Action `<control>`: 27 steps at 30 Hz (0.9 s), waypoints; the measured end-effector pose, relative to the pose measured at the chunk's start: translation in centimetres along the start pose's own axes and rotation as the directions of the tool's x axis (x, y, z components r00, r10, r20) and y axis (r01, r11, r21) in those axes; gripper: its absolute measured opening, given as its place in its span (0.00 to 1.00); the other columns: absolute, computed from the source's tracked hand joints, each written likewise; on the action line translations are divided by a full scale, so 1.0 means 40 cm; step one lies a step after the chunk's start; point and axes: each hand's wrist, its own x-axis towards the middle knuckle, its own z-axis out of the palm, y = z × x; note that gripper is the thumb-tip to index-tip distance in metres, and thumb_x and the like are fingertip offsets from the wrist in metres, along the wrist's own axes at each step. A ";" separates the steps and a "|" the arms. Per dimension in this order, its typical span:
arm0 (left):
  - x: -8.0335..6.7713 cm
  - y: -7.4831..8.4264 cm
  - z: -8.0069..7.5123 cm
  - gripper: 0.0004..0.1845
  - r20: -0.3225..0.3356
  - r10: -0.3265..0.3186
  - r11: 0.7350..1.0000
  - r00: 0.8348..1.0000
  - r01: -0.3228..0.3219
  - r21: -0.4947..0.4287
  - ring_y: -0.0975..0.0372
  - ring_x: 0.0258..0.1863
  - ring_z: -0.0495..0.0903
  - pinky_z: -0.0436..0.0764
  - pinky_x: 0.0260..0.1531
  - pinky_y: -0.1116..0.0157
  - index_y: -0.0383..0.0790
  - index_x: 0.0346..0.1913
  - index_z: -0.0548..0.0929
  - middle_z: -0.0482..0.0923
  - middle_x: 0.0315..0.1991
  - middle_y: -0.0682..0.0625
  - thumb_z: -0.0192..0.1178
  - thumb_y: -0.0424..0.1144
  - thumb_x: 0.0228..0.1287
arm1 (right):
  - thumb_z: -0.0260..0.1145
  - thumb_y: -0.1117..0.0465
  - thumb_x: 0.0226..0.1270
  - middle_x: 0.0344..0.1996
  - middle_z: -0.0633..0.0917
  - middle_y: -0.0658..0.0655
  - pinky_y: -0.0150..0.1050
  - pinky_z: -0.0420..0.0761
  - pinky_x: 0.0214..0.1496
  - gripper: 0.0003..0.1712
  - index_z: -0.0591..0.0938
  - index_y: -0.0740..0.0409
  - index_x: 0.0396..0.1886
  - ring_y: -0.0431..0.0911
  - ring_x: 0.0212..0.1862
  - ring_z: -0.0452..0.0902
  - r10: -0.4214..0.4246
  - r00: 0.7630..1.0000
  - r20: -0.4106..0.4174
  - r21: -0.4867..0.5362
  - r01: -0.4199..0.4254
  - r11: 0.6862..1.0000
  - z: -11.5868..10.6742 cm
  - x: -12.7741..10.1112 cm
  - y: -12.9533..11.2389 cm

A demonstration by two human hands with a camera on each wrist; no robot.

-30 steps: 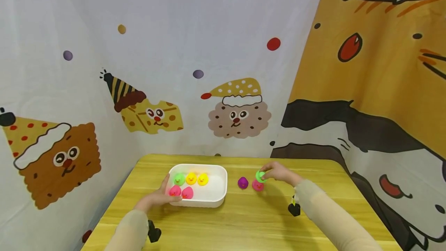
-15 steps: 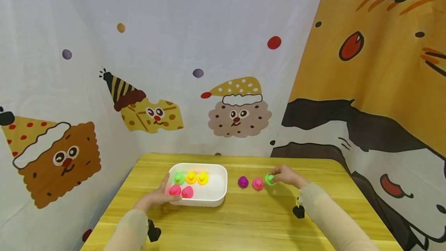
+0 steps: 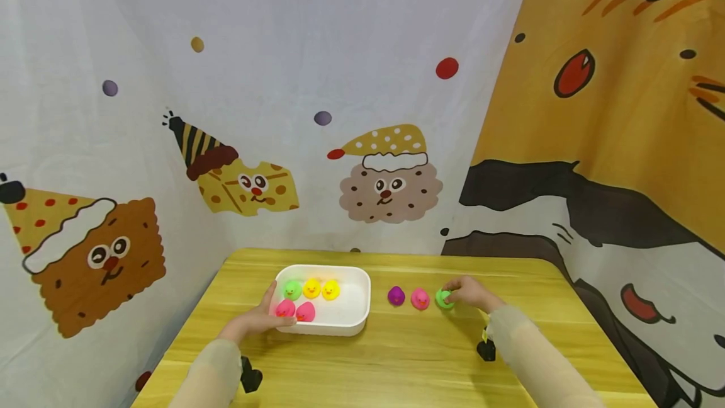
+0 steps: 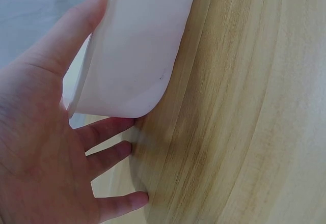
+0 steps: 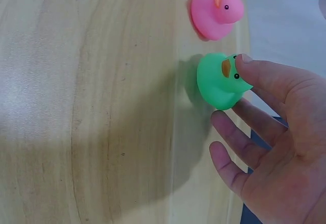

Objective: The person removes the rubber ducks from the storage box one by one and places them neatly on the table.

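Observation:
My left hand (image 3: 252, 322) holds the left end of a white plastic box (image 3: 348, 327). In the left wrist view its thumb lies along the rim and the other fingers spread at the box's end, the lower ones near the wood. Inside the box are one green rubber duck (image 3: 292, 289), two yellow ducks (image 3: 311, 288) and two pink ducks (image 3: 306, 312). To the right, my right hand (image 3: 472, 293) pinches another green duck (image 5: 214, 81) by its head between thumb and fingers, close over the table. A pink duck (image 3: 420, 298) sits just left of it.
Left of that pink duck stands a purple duck (image 3: 396, 296), making a row with the other two. The wooden table (image 3: 385, 370) ends at a printed cloth (image 3: 317, 80) behind. The box's right half shows bare floor.
My right hand has carried the green duck from above the pink duck rightward and down beside it. My left hand stays at the box.

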 end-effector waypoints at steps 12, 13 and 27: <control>-0.003 0.005 0.003 0.66 0.005 -0.008 1.000 1.000 0.008 -0.010 0.33 0.68 0.44 0.46 0.63 0.32 0.39 0.75 0.26 0.35 0.73 0.28 0.70 0.54 0.54 | 0.68 0.68 0.60 0.43 0.84 0.67 0.47 0.81 0.45 0.19 0.80 0.77 0.48 0.48 0.41 0.79 0.001 1.000 -0.003 0.016 -0.001 1.000 0.019 0.001 0.030; -0.007 0.008 0.003 0.66 0.004 -0.006 1.000 1.000 0.006 -0.013 0.32 0.68 0.45 0.47 0.63 0.31 0.39 0.75 0.26 0.35 0.73 0.27 0.70 0.54 0.54 | 0.68 0.68 0.61 0.43 0.84 0.67 0.48 0.81 0.46 0.19 0.80 0.77 0.49 0.48 0.41 0.79 -0.001 1.000 0.002 0.028 0.001 1.000 0.019 -0.001 0.030; 0.017 -0.021 0.001 0.68 0.001 0.004 0.999 1.000 -0.004 -0.034 0.35 0.69 0.42 0.44 0.63 0.32 0.41 0.75 0.27 0.34 0.74 0.31 0.72 0.55 0.50 | 0.64 0.60 0.66 0.54 0.78 0.71 0.56 0.76 0.54 0.23 0.78 0.70 0.57 0.63 0.56 0.74 0.058 0.995 -0.080 0.069 -0.053 0.996 0.003 0.028 -0.055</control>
